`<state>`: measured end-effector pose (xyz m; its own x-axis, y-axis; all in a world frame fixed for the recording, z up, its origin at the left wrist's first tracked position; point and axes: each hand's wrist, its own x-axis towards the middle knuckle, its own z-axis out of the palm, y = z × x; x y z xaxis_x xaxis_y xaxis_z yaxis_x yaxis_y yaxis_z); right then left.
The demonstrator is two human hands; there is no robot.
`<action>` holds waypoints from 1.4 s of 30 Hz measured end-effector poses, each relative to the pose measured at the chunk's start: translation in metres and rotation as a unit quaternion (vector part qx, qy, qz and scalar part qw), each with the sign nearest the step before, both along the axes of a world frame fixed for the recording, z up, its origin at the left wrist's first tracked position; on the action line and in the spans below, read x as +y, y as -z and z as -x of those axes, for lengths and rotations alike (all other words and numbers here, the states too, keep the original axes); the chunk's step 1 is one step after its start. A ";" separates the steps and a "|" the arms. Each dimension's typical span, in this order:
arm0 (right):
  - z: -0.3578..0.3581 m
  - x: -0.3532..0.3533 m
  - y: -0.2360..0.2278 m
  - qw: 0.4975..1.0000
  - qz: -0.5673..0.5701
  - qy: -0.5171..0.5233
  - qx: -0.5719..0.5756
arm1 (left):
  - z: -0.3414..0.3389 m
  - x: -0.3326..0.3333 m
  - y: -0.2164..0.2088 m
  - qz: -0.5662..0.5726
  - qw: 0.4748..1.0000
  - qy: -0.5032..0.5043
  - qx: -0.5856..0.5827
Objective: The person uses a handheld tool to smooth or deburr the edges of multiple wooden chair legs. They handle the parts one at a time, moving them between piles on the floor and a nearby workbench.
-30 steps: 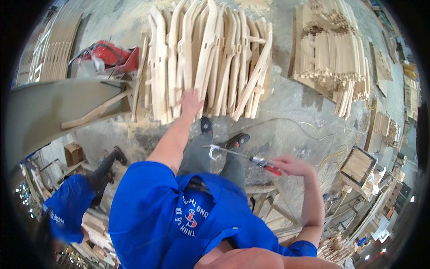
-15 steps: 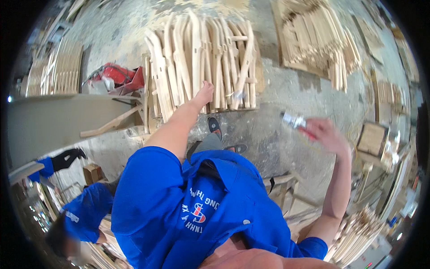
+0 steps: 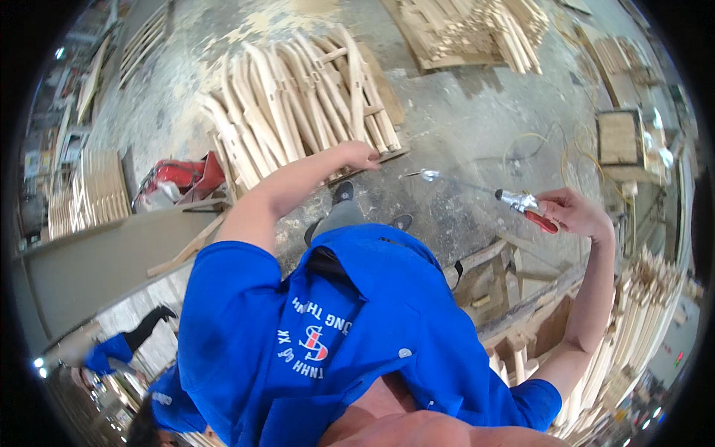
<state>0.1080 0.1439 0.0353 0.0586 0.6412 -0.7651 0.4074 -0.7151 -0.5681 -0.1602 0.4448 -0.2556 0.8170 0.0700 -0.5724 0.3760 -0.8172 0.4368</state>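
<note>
My right hand, out to the right, grips a silver hand tool with a red handle or lever. From its front a thin grey rod leads left to a small shiny silver end piece with a pointed tip, over the concrete floor; its exact kind is unclear. My left hand is over the near right edge of a pile of pale curved wooden parts. Its fingers are curled, and whatever they may hold is hidden.
Other wood stacks lie at the far right and left. A red machine sits left of the pile, beside a grey panel. A wooden frame stands near my right side. Another person in blue is at lower left.
My view has turned, shifting the wood pile left. My left hand has moved from over the wood to its right edge. The tool in my right hand now shows sharply, with its rod visible.
</note>
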 end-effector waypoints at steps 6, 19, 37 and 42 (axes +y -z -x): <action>0.027 -0.005 0.026 0.992 0.095 -0.077 -0.036 | -0.081 -0.062 -0.144 0.369 0.910 0.114 -0.151; 0.137 0.110 0.198 0.754 -0.281 0.522 -0.284 | -0.097 -0.068 -0.098 0.476 0.786 -0.355 -0.175; 0.139 -0.079 0.288 0.885 0.135 -0.074 -0.440 | -0.138 -0.076 -0.124 0.153 0.797 0.413 -0.413; 0.125 -0.102 0.292 0.879 0.108 -0.045 -0.462 | -0.177 -0.088 -0.140 -0.012 0.776 0.497 -0.389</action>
